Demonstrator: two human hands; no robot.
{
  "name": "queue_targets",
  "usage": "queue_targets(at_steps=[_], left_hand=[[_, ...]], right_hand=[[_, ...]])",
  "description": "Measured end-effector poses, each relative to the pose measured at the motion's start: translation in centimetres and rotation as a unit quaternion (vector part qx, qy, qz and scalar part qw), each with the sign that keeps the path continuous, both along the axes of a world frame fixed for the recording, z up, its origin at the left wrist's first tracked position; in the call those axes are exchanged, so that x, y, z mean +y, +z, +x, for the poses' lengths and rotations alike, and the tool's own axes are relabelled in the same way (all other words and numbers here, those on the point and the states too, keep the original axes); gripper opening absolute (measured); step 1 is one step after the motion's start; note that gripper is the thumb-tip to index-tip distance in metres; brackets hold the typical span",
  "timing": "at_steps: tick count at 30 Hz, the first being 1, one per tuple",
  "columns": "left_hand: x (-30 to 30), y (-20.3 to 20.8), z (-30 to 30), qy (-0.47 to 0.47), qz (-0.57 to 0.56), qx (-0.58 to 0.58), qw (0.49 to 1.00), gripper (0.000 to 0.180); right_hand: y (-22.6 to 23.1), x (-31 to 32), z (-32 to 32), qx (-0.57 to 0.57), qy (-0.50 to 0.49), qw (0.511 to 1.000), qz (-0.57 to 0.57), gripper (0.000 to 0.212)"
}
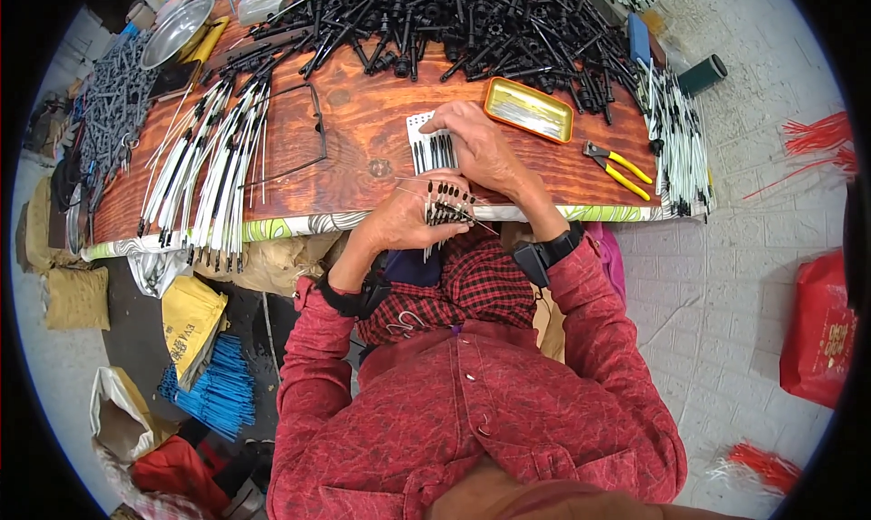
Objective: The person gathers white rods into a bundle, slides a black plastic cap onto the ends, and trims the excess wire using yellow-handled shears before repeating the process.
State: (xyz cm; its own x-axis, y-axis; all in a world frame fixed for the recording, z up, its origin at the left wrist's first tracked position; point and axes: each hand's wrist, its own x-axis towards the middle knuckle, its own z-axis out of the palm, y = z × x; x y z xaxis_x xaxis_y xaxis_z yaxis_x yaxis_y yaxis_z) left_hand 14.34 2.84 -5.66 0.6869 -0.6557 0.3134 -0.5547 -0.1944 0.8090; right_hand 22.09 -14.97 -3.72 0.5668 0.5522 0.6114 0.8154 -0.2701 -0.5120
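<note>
My left hand is closed around a small bundle of thin, dark-tipped pieces, just beyond the table's near edge. Fine wire-like ends stick out on both sides of it. Above the table edge is a white perforated card with a row of slender black sticks across it. Curled over the card's right side, my right hand grips it, with its thumb partly hidden. Whether card and bundle are joined cannot be told, because my left fingers cover that spot.
A yellow-rimmed tin of thin pale pieces and yellow-handled pliers lie to the right. Black plastic parts heap up at the back. White, black-tipped sticks and eyeglasses lie left; grey parts are farther left.
</note>
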Motion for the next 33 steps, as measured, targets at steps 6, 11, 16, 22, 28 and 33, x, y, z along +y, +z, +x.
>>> queue_targets(at_steps=[6,11,16,22,28,33], left_hand=[[0.3,-1.1,-0.1,0.014,0.004,-0.013,1.0,0.036],[0.1,0.2,-0.7,0.038,0.023,-0.001,0.999,0.037],[-0.1,0.4,-0.6,0.038,0.012,0.009,0.999,0.022],[-0.5,0.4,-0.2,0.007,0.033,-0.004,0.999,0.032],[0.0,-0.1,-0.2,0.011,0.041,0.002,0.999,0.032],[-0.2,-0.5,-0.2,0.011,0.031,-0.012,0.999,0.032]], right_hand=[[0.3,-3.4,-2.0,-0.018,-0.14,0.985,-0.096,0.024],[-0.8,-3.4,-1.9,-0.024,-0.176,0.979,-0.099,0.021],[-0.8,-2.5,-1.4,0.09,-0.135,0.987,0.009,0.014],[-0.8,-1.9,-1.1,0.173,-0.101,0.975,0.096,0.011],[0.8,-0.3,-0.6,0.146,-0.071,0.986,0.039,0.012],[1.2,0.3,1.0,0.072,0.013,0.996,-0.051,0.018]])
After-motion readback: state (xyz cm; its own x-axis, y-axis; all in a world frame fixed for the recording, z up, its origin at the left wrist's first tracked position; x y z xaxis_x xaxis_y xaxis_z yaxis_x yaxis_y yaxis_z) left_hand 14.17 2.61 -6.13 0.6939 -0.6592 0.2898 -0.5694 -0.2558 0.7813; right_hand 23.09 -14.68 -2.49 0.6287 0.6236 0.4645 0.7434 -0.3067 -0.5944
